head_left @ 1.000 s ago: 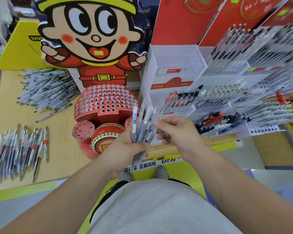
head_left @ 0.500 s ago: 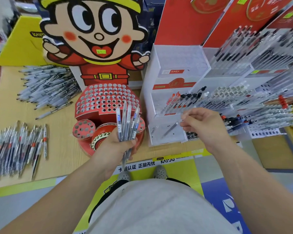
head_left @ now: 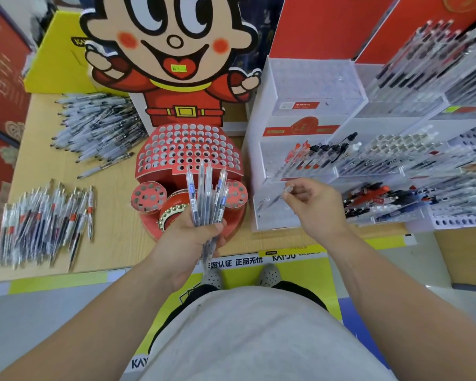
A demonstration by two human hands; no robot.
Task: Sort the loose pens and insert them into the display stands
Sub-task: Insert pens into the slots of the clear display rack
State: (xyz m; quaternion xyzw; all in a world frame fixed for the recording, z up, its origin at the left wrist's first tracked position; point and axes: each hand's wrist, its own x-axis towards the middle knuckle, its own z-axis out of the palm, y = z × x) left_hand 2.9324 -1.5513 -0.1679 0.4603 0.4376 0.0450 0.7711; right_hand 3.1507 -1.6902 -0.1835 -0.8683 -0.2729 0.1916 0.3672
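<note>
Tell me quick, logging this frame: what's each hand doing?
Left hand: closed around a bundle of pens.
Right hand: pinching a single pen by the clear stand.

The person is wearing a light grey shirt (head_left: pixel 259 339) and dark shorts (head_left: pixel 201 291). Grey perforated clogs (head_left: pixel 270 274) are covering both feet, with forearms showing bare.

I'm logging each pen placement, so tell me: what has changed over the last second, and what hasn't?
The right hand left the bundle of clear pens, taking a single pen rightward to the clear acrylic stand, where it now holds the pen tip-down over the lowest tier. The left hand keeps gripping the bundle. The loose pen piles on the table lie unchanged.
</note>
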